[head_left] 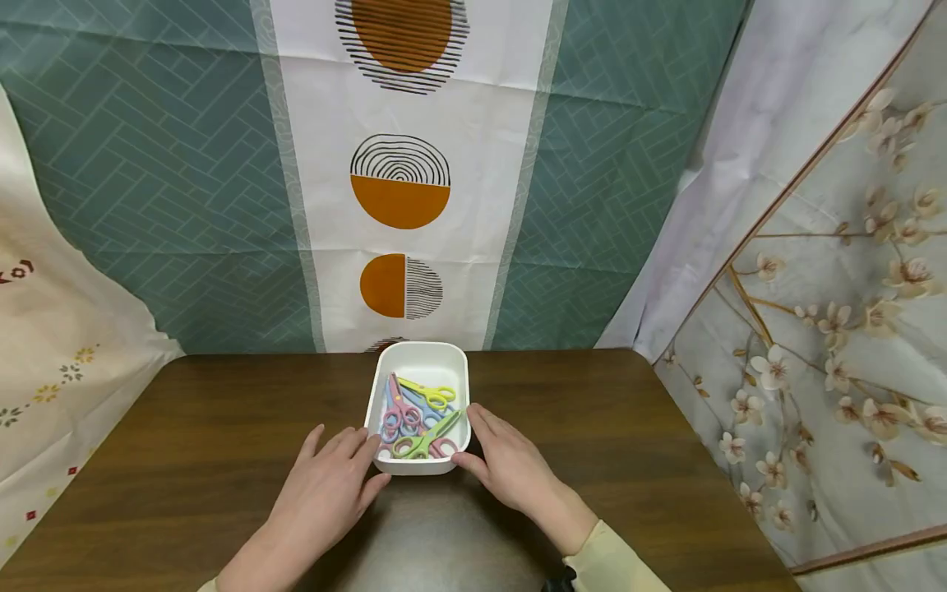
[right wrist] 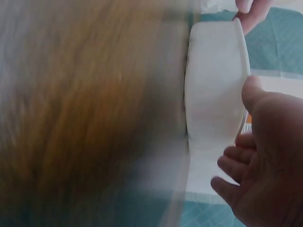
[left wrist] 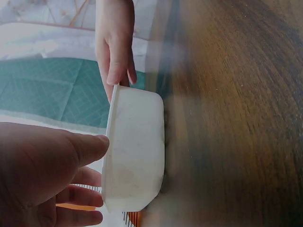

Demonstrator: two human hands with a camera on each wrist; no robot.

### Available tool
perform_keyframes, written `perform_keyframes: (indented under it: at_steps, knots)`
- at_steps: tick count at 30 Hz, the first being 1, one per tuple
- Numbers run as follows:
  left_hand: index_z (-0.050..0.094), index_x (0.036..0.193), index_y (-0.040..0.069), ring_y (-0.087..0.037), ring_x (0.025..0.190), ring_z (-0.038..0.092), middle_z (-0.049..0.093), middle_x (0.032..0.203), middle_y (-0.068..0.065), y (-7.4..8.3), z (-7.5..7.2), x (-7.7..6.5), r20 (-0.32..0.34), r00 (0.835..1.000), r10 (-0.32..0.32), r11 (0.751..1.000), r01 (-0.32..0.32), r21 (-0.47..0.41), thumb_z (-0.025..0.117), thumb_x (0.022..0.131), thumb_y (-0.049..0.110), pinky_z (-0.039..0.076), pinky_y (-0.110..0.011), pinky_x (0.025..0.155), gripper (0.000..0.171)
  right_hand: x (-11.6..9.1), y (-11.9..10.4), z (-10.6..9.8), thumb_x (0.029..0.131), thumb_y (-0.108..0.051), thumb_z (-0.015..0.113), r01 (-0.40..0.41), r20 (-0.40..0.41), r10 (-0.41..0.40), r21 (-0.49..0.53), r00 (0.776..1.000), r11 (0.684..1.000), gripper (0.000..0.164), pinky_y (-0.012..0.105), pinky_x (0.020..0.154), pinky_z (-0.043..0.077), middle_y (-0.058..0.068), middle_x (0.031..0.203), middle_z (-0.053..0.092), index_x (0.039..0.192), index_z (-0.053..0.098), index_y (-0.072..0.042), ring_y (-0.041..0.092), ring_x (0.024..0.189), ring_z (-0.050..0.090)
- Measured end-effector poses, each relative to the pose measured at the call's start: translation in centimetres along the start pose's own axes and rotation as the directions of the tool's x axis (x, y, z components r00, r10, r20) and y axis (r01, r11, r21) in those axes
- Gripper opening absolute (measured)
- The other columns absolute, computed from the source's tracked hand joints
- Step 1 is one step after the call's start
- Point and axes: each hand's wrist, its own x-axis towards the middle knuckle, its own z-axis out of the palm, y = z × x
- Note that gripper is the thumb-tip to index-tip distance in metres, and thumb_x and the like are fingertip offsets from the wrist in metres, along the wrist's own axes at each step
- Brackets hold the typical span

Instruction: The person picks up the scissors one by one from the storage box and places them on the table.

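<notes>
A white plastic tray [head_left: 418, 469] with rounded corners sits on the table, seen end-on in both wrist views. Several pairs of scissors lie jumbled inside: yellow scissors [head_left: 438, 397], pink scissors [head_left: 395, 390], green scissors [head_left: 444, 425] on top, and partly covered blue ones. My left hand [head_left: 333, 477] is at the tray's near left corner, fingertips by the left rim and thumb by the front. At the near right corner, my right hand [head_left: 514, 462] has its thumb against the front rim, fingers along the right side. In both wrist views the fingers look relaxed, not wrapped round the tray.
The dark wooden table [head_left: 244, 411] extends to both sides of the tray. A green and white patterned curtain [head_left: 473, 214] hangs along the back edge. Floral fabric [head_left: 814, 370] stands at the right, and a cream cloth [head_left: 59, 329] hangs at the left.
</notes>
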Motion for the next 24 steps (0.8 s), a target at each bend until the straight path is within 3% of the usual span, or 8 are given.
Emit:
perform_keyframes:
  at_steps: [9,17,24]
  knots:
    - [0.077,0.117,0.010,-0.029,0.103,0.071,0.065,0.099,-0.006,-0.7,0.4,1.0,-0.044,0.996,0.084,0.996,-0.082,0.027,0.095,0.086,0.031,0.054,-0.065,0.103,0.042,0.6,0.7,-0.1,0.109,-0.047,0.068,-0.005,0.020,0.004,0.026,1.000,1.000,0.077,0.054,0.123,0.045,0.021,0.168,0.047,0.165,0.044,0.000,0.036,0.155,0.047]
    - [0.079,0.108,0.013,-0.030,0.089,0.067,0.055,0.089,-0.007,-0.7,1.0,1.0,-0.068,0.992,0.110,0.994,-0.109,0.022,0.100,0.077,0.022,0.060,-0.052,0.089,0.039,-0.7,-0.9,0.1,0.105,-0.041,0.076,0.025,-0.082,-0.032,-0.079,0.996,0.997,0.061,0.051,0.120,0.050,0.015,0.162,0.056,0.153,0.063,-0.004,0.032,0.151,0.053]
    - [0.076,0.113,0.020,-0.029,0.081,0.062,0.055,0.092,-0.010,-0.6,0.8,0.5,-0.064,0.990,0.129,0.992,-0.129,0.004,0.099,0.079,0.025,0.061,-0.050,0.091,0.041,-0.7,-1.0,0.5,0.103,-0.035,0.081,0.069,-0.157,-0.084,-0.100,0.984,0.993,0.043,0.050,0.109,0.059,0.014,0.156,0.062,0.138,0.076,-0.010,0.030,0.141,0.063]
